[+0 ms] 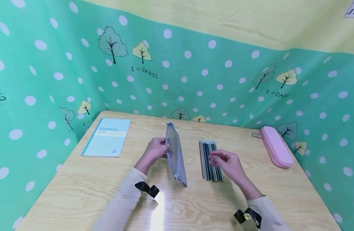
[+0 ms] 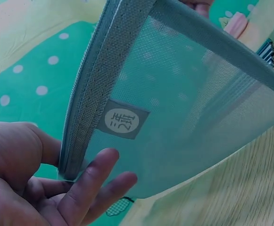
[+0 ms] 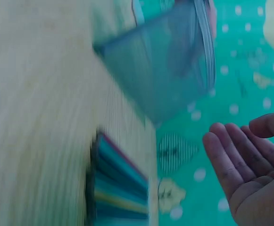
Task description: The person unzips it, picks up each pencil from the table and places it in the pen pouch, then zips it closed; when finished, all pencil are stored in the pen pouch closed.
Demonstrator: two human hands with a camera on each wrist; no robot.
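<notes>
A grey-blue mesh zip pouch [image 1: 177,157] stands on edge over the middle of the table, its zipper side up and a ring at the zip's near end. My left hand [image 1: 156,149] grips it by the zipper edge; in the left wrist view the fingers [image 2: 96,176] lie along the mesh near a small round-printed label [image 2: 122,119]. Just right of the pouch lies a row of dark pencils [image 1: 207,162], side by side. Over their right side hovers my right hand [image 1: 227,163], holding nothing, its fingers loosely extended in the right wrist view.
A light blue notebook [image 1: 107,138] lies at the left. Toward the right edge sits a pink pencil case [image 1: 276,146], with a small grey-brown object [image 1: 256,135] beside it. A green dotted cloth [image 1: 194,80] hangs around the back and sides of the wooden table [image 1: 79,199].
</notes>
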